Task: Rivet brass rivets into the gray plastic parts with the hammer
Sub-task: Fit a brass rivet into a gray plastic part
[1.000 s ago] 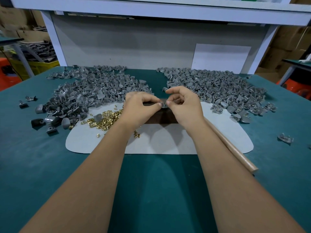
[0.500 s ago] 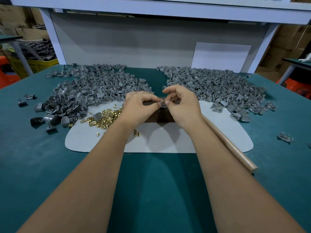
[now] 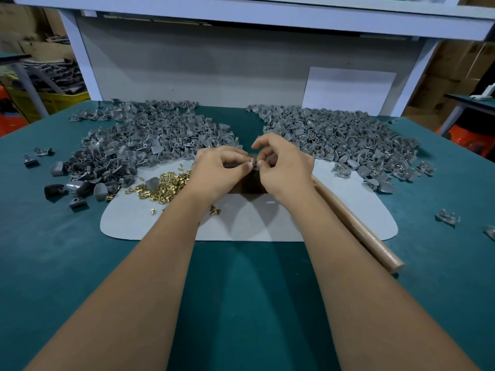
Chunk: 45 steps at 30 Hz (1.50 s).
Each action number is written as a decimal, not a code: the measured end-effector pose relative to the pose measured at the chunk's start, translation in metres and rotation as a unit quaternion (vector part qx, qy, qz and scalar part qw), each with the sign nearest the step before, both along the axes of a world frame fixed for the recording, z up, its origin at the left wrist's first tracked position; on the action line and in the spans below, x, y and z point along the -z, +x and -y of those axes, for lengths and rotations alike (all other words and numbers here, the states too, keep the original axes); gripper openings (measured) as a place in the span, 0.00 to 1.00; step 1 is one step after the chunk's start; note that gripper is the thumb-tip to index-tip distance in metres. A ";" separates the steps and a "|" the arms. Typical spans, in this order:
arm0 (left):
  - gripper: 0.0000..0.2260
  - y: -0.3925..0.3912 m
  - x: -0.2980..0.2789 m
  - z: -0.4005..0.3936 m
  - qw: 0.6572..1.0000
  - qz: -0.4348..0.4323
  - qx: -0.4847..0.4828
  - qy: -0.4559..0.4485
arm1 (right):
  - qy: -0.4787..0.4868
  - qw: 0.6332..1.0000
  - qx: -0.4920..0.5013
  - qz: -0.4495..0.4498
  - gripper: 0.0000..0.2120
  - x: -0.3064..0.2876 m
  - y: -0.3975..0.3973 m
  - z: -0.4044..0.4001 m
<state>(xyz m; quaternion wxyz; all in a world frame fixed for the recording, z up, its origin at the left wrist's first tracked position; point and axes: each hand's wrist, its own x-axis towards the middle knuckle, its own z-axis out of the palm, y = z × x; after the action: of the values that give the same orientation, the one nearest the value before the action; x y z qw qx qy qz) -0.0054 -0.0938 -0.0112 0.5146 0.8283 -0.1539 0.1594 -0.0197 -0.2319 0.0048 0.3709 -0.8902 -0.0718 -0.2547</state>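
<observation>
While the hammer lies unused, both hands meet over the middle of the mat, fingertips nearly touching. The left hand (image 3: 219,170) pinches a small gray part (image 3: 254,165) between thumb and fingers; the right hand (image 3: 284,167) has its fingers curled in at the same spot, probably seating a brass rivet, though the rivet itself is too small and hidden to confirm. Judged step: loading a rivet into a part before striking.

The layout suits that flow. The loose brass rivets (image 3: 163,187) sit in a shiny heap just left of the left wrist, within easy reach, short cylinders with flared heads. The left pile of gray parts (image 3: 150,140) looks like unworked stock: matte molded plastic, curved shell shapes with small lugs. The right pile of gray parts (image 3: 340,137) shows brass glints here and there, so likely finished pieces. The hammer handle (image 3: 356,223) is smooth pale wood, round, lying diagonally beside the right forearm on the mat's right side, its head hidden behind the right hand.

A dark brown block (image 3: 250,184) sits under the hands, probably the striking base. The light gray mat (image 3: 150,223) is thin with rounded corners, on a teal table (image 3: 53,250) with a slightly scuffed surface. A few stray parts lie at the far left and right edges.
</observation>
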 end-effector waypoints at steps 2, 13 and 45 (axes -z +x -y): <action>0.06 0.001 0.001 -0.001 1.000 -0.003 -0.007 0.009 | 0.020 1.000 -0.010 0.008 0.17 0.002 -0.002 0.000; 0.06 0.008 0.003 -0.003 0.999 0.001 -0.026 0.045 | 0.242 0.968 -0.005 -0.066 0.12 -0.003 0.004 0.018; 0.06 0.005 0.001 0.000 1.000 -0.012 -0.017 0.007 | -0.193 0.979 0.063 -0.013 0.06 -0.011 0.007 -0.001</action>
<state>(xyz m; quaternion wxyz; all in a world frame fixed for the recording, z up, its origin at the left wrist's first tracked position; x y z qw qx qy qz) -0.0007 -0.0936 -0.0122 0.5075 0.8363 -0.1352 0.1571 -0.0129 -0.2308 0.0158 0.1765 -0.9509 -0.0590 -0.2473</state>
